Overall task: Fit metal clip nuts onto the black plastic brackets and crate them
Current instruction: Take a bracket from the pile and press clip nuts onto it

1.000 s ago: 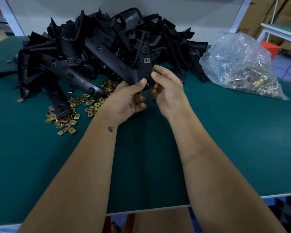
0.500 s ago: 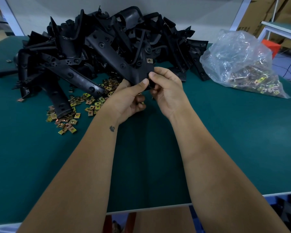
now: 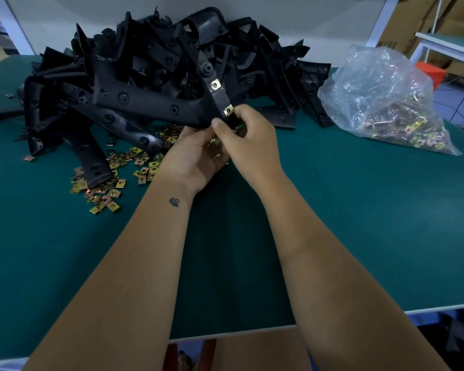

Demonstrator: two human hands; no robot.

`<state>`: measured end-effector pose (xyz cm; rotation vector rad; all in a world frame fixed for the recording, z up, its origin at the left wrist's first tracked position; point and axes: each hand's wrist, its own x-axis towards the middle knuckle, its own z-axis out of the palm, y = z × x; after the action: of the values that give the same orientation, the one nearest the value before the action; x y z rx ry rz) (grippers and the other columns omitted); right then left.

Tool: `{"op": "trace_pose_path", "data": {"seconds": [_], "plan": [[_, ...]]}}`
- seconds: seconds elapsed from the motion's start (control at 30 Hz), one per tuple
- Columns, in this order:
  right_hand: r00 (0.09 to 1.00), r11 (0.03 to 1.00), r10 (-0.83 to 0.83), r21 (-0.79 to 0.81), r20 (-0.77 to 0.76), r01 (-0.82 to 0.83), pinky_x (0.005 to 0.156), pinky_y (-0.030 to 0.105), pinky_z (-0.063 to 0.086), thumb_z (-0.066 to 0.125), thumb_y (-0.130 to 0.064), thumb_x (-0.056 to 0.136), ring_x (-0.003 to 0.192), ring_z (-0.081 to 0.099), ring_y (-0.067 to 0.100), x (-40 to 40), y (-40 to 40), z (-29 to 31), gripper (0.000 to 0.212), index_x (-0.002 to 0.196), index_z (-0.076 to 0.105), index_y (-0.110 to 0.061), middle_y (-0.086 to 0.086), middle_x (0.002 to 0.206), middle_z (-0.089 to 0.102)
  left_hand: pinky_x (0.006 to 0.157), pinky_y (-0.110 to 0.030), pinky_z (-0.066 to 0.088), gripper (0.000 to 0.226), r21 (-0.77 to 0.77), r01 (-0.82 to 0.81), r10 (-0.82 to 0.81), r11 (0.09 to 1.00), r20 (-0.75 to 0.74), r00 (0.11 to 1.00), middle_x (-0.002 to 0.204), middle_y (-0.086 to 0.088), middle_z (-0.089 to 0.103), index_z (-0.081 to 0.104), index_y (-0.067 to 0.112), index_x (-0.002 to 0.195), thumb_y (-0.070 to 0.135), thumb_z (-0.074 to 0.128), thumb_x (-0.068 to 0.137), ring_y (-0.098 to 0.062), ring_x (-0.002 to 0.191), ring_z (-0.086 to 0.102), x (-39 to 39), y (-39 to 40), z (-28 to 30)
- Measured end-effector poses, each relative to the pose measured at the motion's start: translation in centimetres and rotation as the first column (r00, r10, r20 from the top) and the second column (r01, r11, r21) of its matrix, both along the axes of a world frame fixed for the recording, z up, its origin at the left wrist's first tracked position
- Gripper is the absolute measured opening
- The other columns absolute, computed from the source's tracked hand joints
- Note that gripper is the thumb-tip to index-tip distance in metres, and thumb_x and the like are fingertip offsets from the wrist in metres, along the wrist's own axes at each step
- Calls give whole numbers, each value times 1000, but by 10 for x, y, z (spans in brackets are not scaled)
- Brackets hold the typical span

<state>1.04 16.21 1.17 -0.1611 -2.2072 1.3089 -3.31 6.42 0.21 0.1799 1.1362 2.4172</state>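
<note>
Over the green table top (image 3: 359, 210), both hands meet at centre, just in front of the heap. Right hand (image 3: 252, 145) has fingers and thumb curled round the lower end of one long black plastic bracket (image 3: 148, 103), which is lifted clear of the table and slants up to the left; one arm of it rises toward the pile. Left hand (image 3: 196, 156) is cupped palm-up under that same end, fingers curled; gold bits show in the palm, looks like loose clips, count not readable. Two square brass-coloured metal clip nuts are already on the held bracket's upright arm: upper one (image 3: 215, 84), lower one (image 3: 228, 111) right at the right hand's knuckles. Behind sits one big tangled pile of black plastic brackets (image 3: 156, 49), too overlapped to count. Scatter of loose gold clip nuts (image 3: 110, 180) lies on the table left of the hands, several dozen, partly under pile pieces; two stray ones sit apart at far left. One crumpled clear plastic bag of more clip nuts (image 3: 381, 103) lies at right, well apart from the hands. Cardboard boxes (image 3: 413, 20) stand at top right.
</note>
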Motion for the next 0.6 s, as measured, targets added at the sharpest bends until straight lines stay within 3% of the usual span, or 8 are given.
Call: {"op": "trace_pose_path", "data": {"seconds": [0.1, 0.27, 0.6], "plan": [[995, 984, -91, 152, -43, 97, 73, 32, 48, 63, -44, 87, 82, 55, 7, -1, -1, -2, 24, 88, 61, -20, -7, 89, 60, 87, -37, 55, 19, -20, 11, -12, 1000, -23, 1000, 103, -4, 68, 60, 20, 106, 5, 52, 99, -23, 103, 56, 0, 0, -1], [991, 983, -126, 130, -55, 132, 74, 34, 50, 64, -44, 88, 84, 58, 8, 1, -1, 1, 23, 92, 63, -20, -9, 92, 63, 80, -36, 58, 22, -25, 34, -35, 999, -42, 999, 100, 2, 75, 61, 23, 112, 8, 51, 101, -17, 90, 69, -2, 2, -2], [991, 986, -120, 113, -54, 125, 74, 41, 51, 63, -40, 90, 82, 61, 11, 5, -3, 5, 23, 85, 65, -18, -6, 84, 66, 92, -43, 54, 22, -25, 58, -60, 998, -65, 996, 99, 4, 76, 61, 25, 111, 9, 49, 102, -17, 91, 72, -2, 2, -3]]}}
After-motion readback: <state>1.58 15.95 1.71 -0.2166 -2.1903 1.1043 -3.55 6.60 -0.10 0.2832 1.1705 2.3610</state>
